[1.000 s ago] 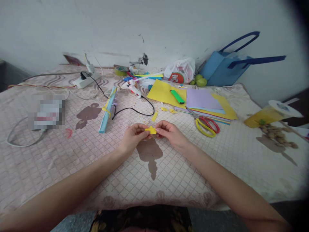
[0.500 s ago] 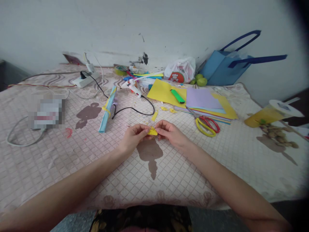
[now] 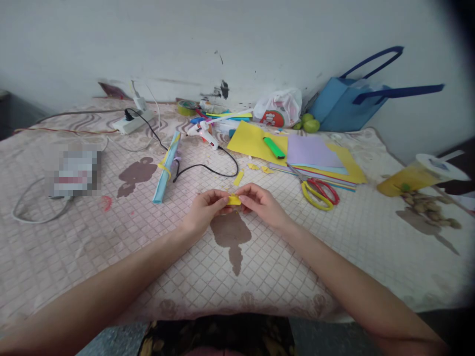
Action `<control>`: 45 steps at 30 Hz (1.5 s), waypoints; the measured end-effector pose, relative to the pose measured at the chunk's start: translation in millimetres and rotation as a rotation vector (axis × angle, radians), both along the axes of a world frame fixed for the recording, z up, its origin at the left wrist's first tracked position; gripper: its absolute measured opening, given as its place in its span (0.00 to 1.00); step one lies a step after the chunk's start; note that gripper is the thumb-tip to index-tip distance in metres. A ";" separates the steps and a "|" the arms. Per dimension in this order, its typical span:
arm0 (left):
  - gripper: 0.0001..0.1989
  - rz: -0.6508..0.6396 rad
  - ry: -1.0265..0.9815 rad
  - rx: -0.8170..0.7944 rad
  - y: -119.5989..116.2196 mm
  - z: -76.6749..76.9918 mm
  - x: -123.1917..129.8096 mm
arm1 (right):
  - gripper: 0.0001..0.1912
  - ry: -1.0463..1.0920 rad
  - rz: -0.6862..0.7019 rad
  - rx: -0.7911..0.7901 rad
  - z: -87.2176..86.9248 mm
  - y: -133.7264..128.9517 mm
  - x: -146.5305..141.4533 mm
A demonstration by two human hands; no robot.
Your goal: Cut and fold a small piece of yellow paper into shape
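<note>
Between my two hands, over the middle of the patterned tablecloth, is a small yellow paper piece (image 3: 233,200). My left hand (image 3: 210,206) pinches its left end, and my right hand (image 3: 256,201) pinches its right end. Just beyond my fingers lies a yellow paper strip (image 3: 238,178), with yellow scraps (image 3: 253,167) to its right. A rolled light blue paper (image 3: 165,170) with a yellow band around it rests left of my hands. Scissors (image 3: 315,194) with red and yellow handles lie to the right.
Farther back are a white glue gun (image 3: 206,134), a green cutter (image 3: 273,148) on yellow paper (image 3: 241,141), and purple paper (image 3: 313,151). A power strip (image 3: 131,123) stands back left, a blue bag (image 3: 341,104) back right, a drink cup (image 3: 411,175) at right.
The yellow piece between my fingers now looks narrower and straighter, its upper edge lying flatter. My right hand has shifted very slightly left.
</note>
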State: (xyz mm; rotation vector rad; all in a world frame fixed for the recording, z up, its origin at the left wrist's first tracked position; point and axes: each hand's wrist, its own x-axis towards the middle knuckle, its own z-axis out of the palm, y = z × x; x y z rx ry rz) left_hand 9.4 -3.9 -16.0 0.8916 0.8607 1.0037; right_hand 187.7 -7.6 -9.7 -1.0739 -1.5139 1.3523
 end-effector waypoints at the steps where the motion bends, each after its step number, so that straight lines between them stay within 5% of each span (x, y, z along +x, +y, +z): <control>1: 0.13 -0.011 0.007 0.003 0.1 -0.4 -0.4 | 0.10 0.003 0.008 0.007 -0.6 0.1 0.1; 18: 0.10 -0.026 0.130 0.063 -2.6 4.2 0.8 | 0.06 -0.050 -0.051 0.057 -5.7 -1.2 -4.3; 28: 0.13 -0.083 0.152 0.161 -1.3 2.2 0.0 | 0.06 -0.244 -0.080 0.232 -1.0 -5.9 -7.2; 45: 0.10 -0.092 0.205 0.174 -3.6 6.4 1.8 | 0.14 -0.032 -0.078 0.004 -2.3 -2.6 -8.1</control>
